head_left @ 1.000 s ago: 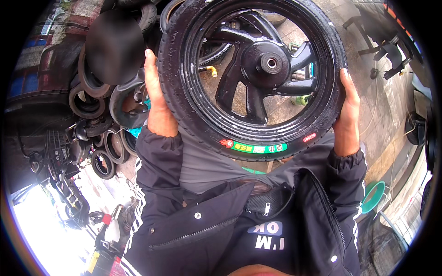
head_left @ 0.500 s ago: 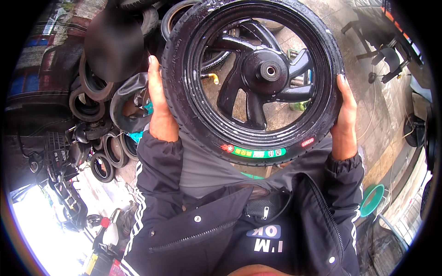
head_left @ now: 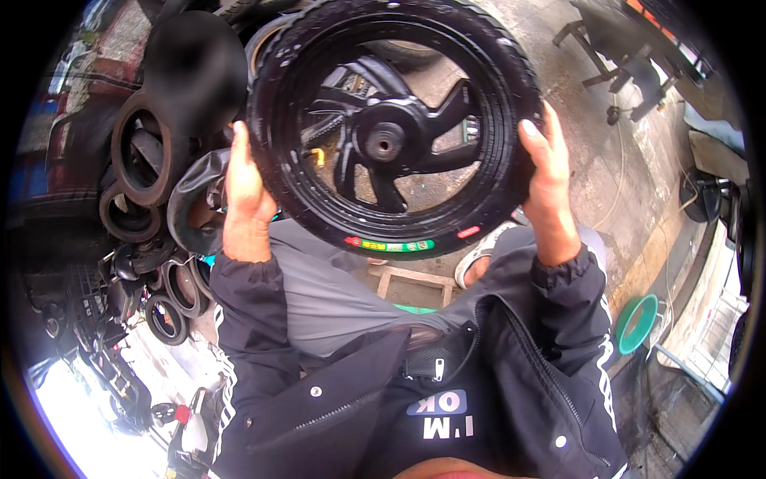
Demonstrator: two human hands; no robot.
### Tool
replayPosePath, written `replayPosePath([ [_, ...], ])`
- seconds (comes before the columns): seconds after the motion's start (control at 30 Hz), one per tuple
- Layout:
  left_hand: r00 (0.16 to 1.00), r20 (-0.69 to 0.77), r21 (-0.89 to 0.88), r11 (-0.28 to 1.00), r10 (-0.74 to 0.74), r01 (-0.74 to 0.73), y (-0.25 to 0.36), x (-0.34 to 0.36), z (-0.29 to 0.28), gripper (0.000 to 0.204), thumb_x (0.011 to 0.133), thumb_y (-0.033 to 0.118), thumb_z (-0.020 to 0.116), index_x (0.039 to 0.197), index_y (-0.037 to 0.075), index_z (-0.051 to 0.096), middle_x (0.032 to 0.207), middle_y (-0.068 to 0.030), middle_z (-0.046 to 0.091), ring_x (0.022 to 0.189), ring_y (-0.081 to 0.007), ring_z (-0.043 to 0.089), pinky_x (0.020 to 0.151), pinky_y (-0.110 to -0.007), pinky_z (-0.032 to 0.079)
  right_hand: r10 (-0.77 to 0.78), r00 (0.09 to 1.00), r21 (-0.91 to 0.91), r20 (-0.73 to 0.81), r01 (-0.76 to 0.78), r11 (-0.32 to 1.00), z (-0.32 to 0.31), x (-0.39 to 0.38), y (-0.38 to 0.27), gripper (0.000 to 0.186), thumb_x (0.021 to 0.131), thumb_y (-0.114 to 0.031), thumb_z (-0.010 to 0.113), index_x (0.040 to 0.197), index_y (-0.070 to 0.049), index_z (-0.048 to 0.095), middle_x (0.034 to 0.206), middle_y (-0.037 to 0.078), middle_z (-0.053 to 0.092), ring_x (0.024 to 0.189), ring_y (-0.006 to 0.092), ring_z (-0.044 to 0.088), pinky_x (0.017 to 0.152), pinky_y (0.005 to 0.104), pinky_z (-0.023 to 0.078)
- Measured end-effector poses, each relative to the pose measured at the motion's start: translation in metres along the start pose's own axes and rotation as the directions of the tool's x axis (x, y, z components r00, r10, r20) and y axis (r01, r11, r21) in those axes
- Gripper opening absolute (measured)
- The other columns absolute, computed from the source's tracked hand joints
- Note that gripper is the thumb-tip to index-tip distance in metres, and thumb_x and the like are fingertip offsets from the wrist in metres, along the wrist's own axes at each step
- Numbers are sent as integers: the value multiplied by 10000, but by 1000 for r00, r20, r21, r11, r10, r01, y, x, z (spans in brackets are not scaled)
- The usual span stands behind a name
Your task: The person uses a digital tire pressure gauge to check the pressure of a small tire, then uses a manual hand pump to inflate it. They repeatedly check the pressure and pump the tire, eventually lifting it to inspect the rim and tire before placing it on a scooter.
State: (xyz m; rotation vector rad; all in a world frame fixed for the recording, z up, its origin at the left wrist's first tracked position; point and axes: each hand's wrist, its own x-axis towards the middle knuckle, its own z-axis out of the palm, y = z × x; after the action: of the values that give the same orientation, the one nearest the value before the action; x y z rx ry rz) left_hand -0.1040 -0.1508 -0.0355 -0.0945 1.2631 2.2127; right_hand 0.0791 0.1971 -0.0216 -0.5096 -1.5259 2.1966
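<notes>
Between my two hands is a black motorcycle wheel (head_left: 387, 132), raised above my lap with its flat side facing up. A tyre is fitted round the curved-spoke rim, with a green and a red sticker on the sidewall nearest me. My left hand (head_left: 249, 195) presses its palm and fingers against the tyre's left edge, thumb up. On the opposite edge my right hand (head_left: 550, 184) grips the tread, its thumb against the side of the tyre. The fingers of both hands are partly hidden behind the tyre.
Several loose tyres (head_left: 124, 152) lie at the left, beside motorcycle parts. Below the wheel, between my legs, is a small wooden frame (head_left: 411, 275). A teal basin (head_left: 636, 323) stands at the right near a wire rack (head_left: 698, 339). A dark metal stand (head_left: 630, 76) is at the far right.
The wheel has moved to the left and looks smaller, as if farther from me, with both hands keeping hold of it. The wooden frame and a sandalled foot show more now.
</notes>
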Motion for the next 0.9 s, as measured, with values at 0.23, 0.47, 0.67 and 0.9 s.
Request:
replayPosePath([
  [0.23, 994, 103, -1, 1000, -30, 30, 3, -7, -6, 643, 1119, 525, 395, 1487, 15, 526, 1428, -130, 633, 1251, -282, 639, 1084, -439, 509, 59, 998, 50, -30, -58, 997, 5, 2, 9, 512, 1072, -314, 594, 1485, -27, 498, 1342, 71, 647, 1153, 159, 645, 1005, 315, 504],
  [0.47, 992, 121, 62, 998, -23, 15, 4, -2, -10, 603, 1132, 489, 372, 1473, 20, 539, 1387, -127, 659, 1184, -269, 675, 1034, -425, 547, 44, 999, 108, -14, -42, 993, -2, 4, 15, 450, 1116, -356, 518, 1406, -19, 588, 1331, 70, 678, 1158, 172, 656, 1031, 337, 503],
  [0.67, 995, 101, 70, 998, -14, 7, 4, 5, -8, 611, 1130, 486, 379, 1473, 4, 532, 1375, -138, 666, 1168, -277, 689, 1021, -429, 560, 122, 991, 178, -55, -111, 978, -8, 7, 21, 484, 1103, -428, 518, 1350, -28, 635, 1201, 89, 746, 998, 218, 731, 893, 376, 587],
  [0.9, 999, -42, 83, 996, 26, -22, -2, 6, -7, 590, 1136, 477, 370, 1418, 1, 576, 1317, -137, 697, 1121, -267, 707, 1010, -412, 567, 197, 980, 168, -19, -191, 967, -2, 4, 12, 552, 1123, -455, 445, 1382, 2, 616, 1272, 108, 721, 1082, 220, 712, 961, 364, 567],
])
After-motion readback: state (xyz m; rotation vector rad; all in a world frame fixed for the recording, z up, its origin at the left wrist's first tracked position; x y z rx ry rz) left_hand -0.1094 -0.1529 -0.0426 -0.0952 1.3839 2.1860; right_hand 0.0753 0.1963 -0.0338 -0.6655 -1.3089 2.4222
